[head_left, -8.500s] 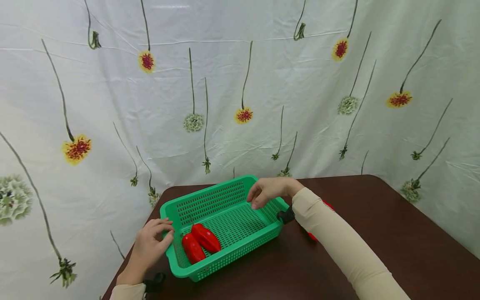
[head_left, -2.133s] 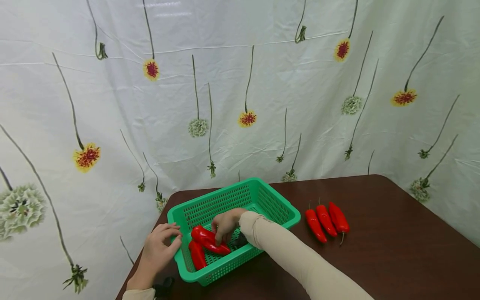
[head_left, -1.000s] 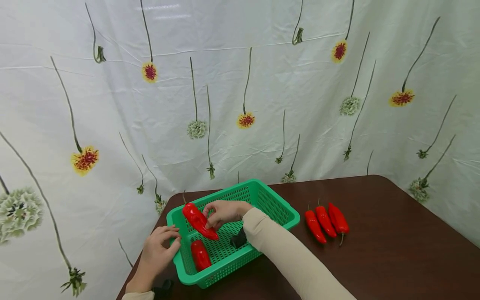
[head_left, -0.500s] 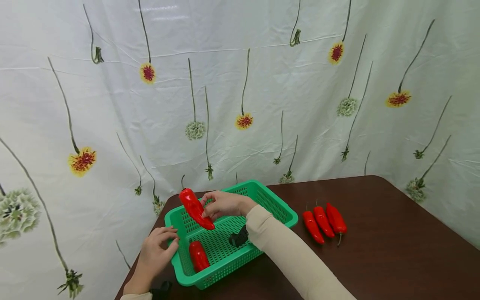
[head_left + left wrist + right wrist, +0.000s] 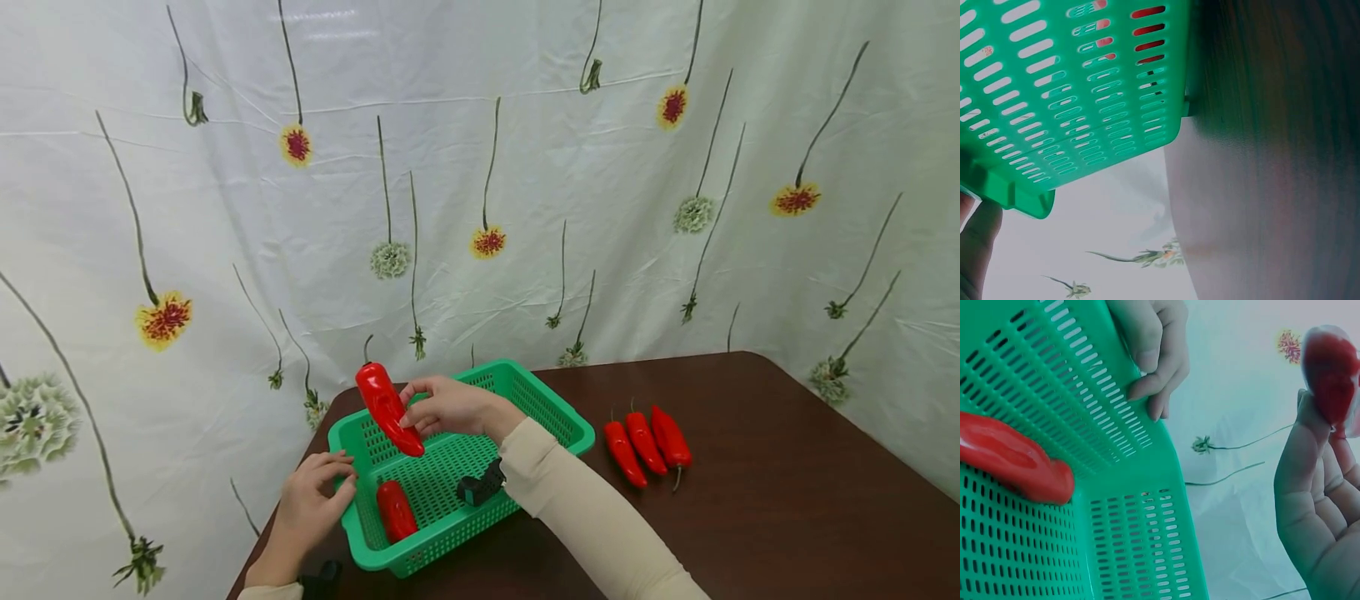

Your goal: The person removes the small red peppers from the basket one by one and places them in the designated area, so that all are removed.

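Observation:
My right hand (image 5: 452,407) pinches a red pepper (image 5: 385,406) near its pointed lower end. The pepper hangs over the green basket (image 5: 495,510) with its stem upward. In the right wrist view, thumb and fingers of the right hand (image 5: 1316,506) hold the pepper (image 5: 1330,375) at the right edge. My left hand (image 5: 307,504) grips the basket's left rim; in the right wrist view its thumb and fingers curl at the rim. Another red pepper (image 5: 396,512) lies in the left end of the basket.
Three red peppers (image 5: 624,454) lie side by side on the dark brown table (image 5: 765,492), right of the basket. A flower-printed white cloth (image 5: 465,183) hangs behind the table. The right wrist's black camera (image 5: 480,485) hangs over the basket.
The right hand came into the basket, took hold of one of two peppers there and raised it above the rim. The left hand has stayed at the basket's left end.

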Tool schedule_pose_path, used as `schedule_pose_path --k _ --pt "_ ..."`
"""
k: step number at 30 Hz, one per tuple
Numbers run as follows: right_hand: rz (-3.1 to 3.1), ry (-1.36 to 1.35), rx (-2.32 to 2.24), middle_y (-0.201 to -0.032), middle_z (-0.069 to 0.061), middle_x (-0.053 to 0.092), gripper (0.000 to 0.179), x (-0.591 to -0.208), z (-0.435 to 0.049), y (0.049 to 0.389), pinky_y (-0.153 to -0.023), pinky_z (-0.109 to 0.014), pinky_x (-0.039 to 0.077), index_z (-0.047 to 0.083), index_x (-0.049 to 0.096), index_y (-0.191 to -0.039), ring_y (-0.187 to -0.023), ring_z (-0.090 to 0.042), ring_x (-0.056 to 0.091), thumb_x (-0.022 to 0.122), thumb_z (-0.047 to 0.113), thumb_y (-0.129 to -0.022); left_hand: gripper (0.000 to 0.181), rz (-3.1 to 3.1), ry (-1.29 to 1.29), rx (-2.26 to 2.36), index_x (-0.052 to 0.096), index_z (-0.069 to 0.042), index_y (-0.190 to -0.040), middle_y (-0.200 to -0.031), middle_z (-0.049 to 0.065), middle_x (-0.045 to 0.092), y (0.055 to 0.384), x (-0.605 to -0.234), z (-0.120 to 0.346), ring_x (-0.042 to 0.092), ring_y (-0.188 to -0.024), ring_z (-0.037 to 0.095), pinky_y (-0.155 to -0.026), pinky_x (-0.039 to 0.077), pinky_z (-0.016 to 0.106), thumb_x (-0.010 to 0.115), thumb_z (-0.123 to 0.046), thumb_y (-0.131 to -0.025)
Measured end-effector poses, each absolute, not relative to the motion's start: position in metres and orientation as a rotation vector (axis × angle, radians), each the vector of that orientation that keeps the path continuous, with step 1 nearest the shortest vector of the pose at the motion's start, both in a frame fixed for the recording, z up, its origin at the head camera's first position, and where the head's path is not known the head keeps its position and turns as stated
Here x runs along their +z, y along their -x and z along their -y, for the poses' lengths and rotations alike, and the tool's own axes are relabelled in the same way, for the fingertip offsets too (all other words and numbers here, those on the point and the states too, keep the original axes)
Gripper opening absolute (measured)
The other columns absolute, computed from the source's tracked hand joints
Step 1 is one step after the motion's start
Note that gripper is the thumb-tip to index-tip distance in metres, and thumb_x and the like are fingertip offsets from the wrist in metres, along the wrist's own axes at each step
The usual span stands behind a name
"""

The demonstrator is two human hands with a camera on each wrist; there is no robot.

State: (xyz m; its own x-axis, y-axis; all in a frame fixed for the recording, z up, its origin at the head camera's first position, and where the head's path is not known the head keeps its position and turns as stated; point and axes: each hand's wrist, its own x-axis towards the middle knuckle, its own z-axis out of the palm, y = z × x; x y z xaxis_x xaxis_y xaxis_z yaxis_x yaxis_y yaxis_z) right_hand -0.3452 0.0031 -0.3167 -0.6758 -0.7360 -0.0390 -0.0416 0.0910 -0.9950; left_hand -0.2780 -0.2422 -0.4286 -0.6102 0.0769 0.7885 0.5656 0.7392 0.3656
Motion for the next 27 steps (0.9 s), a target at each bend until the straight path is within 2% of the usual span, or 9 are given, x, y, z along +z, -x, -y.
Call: schedule_pose_path --k 3,8,15,22,27 --pt "-1.811 0.766 -1.658 -0.094 -0.007 0.071 0.017 -0.318 -0.006 0.342 -0.087 -0.039 0.059 0.007 0.055 -0.108 -0.074 -0.020 0.070 0.061 0.005 -0.092 0.016 2.126 0.490 -0.775 0.074 -0.008 -0.073 -0.092 0.006 0.075 0.279 -0.430 0.242 0.066 -0.093 0.028 -0.086 0.037 0.001 0.070 0.007 -0.074" --pt "-1.802 0.771 -1.690 -0.099 -0.006 0.070 0.017 -0.322 -0.012 0.337 -0.087 -0.041 0.059 0.006 0.056 -0.108 -0.078 -0.021 0.069 0.060 0.006 -0.091 0.015 2.117 0.503 -0.770 0.074 -0.007 -0.074 -0.092 0.005 0.075 0.279 -0.430 0.243 0.065 -0.093 0.028 -0.085 0.038 0.002 0.070 0.008 -0.073" --pt "-1.785 0.783 -1.741 -0.100 -0.005 0.070 0.018 -0.324 -0.021 0.331 -0.086 -0.040 0.058 0.007 0.053 -0.109 -0.094 -0.019 0.066 0.059 0.004 -0.092 0.016 2.123 0.502 -0.772 0.075 -0.007 -0.075 -0.093 0.005 0.075 0.278 -0.431 0.243 0.065 -0.094 0.028 -0.086 0.038 0.002 0.070 0.008 -0.074" --pt "-1.785 0.753 -1.837 -0.112 -0.010 0.069 0.023 -0.324 -0.033 0.325 -0.085 -0.037 0.058 0.005 0.053 -0.115 -0.097 -0.020 0.066 0.059 0.004 -0.093 0.015 2.108 0.511 -0.769 0.075 -0.006 -0.075 -0.093 0.007 0.075 0.280 -0.430 0.243 0.065 -0.095 0.028 -0.087 0.038 0.002 0.070 0.009 -0.073" --pt "-1.746 0.777 -1.910 -0.103 -0.005 0.070 0.022 -0.325 -0.045 0.321 -0.083 -0.035 0.058 0.005 0.052 -0.115 -0.096 -0.020 0.065 0.057 0.002 -0.094 0.015 2.105 0.513 -0.767 0.075 -0.006 -0.075 -0.093 0.007 0.075 0.280 -0.430 0.242 0.065 -0.095 0.028 -0.087 0.037 0.001 0.070 0.009 -0.073"
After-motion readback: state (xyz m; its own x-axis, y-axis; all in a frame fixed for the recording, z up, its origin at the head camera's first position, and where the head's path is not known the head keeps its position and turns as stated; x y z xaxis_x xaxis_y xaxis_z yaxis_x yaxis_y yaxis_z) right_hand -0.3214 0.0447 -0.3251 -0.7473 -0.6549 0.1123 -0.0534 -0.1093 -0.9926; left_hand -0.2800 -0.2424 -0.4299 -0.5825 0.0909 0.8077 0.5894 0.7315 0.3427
